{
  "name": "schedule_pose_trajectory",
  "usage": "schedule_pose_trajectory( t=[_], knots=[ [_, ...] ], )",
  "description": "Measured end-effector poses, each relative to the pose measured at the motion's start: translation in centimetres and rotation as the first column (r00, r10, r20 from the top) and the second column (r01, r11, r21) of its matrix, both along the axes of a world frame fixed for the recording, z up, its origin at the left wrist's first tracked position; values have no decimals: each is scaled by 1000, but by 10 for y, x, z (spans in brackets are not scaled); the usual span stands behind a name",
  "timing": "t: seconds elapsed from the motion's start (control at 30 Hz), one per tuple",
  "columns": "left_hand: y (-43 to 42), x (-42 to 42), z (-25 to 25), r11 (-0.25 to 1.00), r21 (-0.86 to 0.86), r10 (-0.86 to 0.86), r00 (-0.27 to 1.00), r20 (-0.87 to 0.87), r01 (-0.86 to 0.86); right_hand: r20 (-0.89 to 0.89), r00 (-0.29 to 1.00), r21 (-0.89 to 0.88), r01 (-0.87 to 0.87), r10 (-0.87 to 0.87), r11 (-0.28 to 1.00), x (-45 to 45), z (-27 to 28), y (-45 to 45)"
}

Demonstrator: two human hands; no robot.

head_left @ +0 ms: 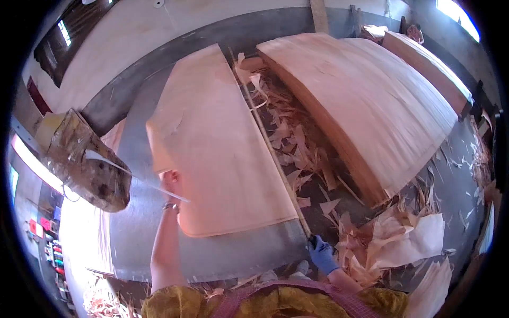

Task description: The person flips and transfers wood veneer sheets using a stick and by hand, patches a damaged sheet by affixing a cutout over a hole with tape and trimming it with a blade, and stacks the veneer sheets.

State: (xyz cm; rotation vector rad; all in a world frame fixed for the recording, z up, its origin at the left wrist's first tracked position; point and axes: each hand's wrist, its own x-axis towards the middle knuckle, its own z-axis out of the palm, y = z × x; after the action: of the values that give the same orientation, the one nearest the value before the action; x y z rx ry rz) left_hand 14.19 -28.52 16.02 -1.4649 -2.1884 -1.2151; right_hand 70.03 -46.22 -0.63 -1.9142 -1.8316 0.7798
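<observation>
A large pale veneer sheet (pixel 217 143) lies on the grey table (pixel 212 261). My left hand (pixel 172 185), bare and with something at the wrist, is at the sheet's left edge; its fingers are blurred, so their grip cannot be made out. In my right hand (pixel 322 254), in a blue glove, is the dark handle end of a long thin stick (pixel 270 148). That stick runs along the sheet's right edge up to its far end. A thin white strip (pixel 143 180) passes in front of my left hand.
Right of the table stands a tall veneer stack (pixel 366 106), with another stack (pixel 424 69) behind it. Veneer scraps (pixel 294 135) litter the floor between, and torn sheets (pixel 397 238) lie at the lower right. A stained brown bundle (pixel 87 161) hangs at the left.
</observation>
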Motion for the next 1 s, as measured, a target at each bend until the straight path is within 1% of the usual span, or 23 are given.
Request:
schedule_pose_trajectory(
  t=[0.07,0.1,0.17,0.2,0.23,0.27,0.3,0.33,0.37,0.4,0.5,0.57,0.6,0.63,0.67,0.73,0.77,0.8,0.83,0.87,0.93,0.97,1.0],
  knots=[
    [28,62,-16,988,-138,-87,992,-87,75,-8,1000,-42,-3,3,999,-8,-5,-8],
    [40,96,-28,984,-128,-131,990,-53,124,-91,996,12,-9,10,1000,-12,-23,-15],
    [76,137,-74,953,-253,-192,978,-87,165,-253,967,122,-12,43,992,-26,-75,-27],
    [82,166,-87,935,-280,-253,963,-95,218,-156,983,165,-68,95,984,-30,-64,-26],
    [77,189,-77,914,-304,-313,944,-101,270,-55,988,207,-128,142,970,-44,-19,-35],
    [82,213,-81,870,-362,-379,923,-61,334,47,982,239,-188,182,953,-53,5,-29],
    [87,235,-86,818,-417,-441,897,-14,396,26,980,181,-198,197,963,-61,12,-22],
    [101,252,-110,786,-453,-475,880,-6,421,5,978,121,-208,209,971,-69,16,-15],
    [109,271,-120,750,-488,-509,861,3,446,-16,976,61,-217,219,974,-73,21,-8],
    [117,287,-129,731,-493,-532,846,22,472,-35,978,64,-201,204,977,-77,24,2],
    [117,342,-115,658,-500,-589,798,124,563,-61,981,71,-177,182,982,-72,39,28],
    [128,363,-113,615,-473,-608,761,225,631,-90,988,259,-95,122,961,-76,29,40],
    [132,369,-102,584,-473,-618,739,268,660,-104,990,351,-55,97,935,-79,34,46],
    [134,374,-90,555,-469,-625,716,310,687,-85,989,241,-101,124,965,-79,40,49],
    [134,379,-78,527,-463,-630,693,350,713,-71,985,129,-144,154,981,-81,71,57],
    [134,386,-63,545,-376,-636,662,396,749,-178,967,116,-163,182,980,-95,98,80],
    [132,387,-57,555,-334,-638,648,417,762,-291,938,211,-130,189,969,-104,100,92],
    [129,387,-46,535,-311,-648,618,446,785,-400,893,297,-89,208,951,-112,96,101],
    [125,386,-34,518,-287,-655,589,472,806,-400,893,341,-65,207,938,-121,69,115],
    [125,384,-27,503,-262,-663,562,495,824,-402,892,386,-42,209,921,-132,27,137],
    [121,381,-34,599,-134,-713,603,359,789,-612,781,186,-5,120,983,-135,14,157],
    [118,381,-37,635,-66,-727,625,284,769,-764,645,-74,-45,-28,996,-129,36,161],
    [108,379,-24,596,-56,-712,560,424,801,-840,500,-317,-132,-213,939,-120,66,166]
  ],
)
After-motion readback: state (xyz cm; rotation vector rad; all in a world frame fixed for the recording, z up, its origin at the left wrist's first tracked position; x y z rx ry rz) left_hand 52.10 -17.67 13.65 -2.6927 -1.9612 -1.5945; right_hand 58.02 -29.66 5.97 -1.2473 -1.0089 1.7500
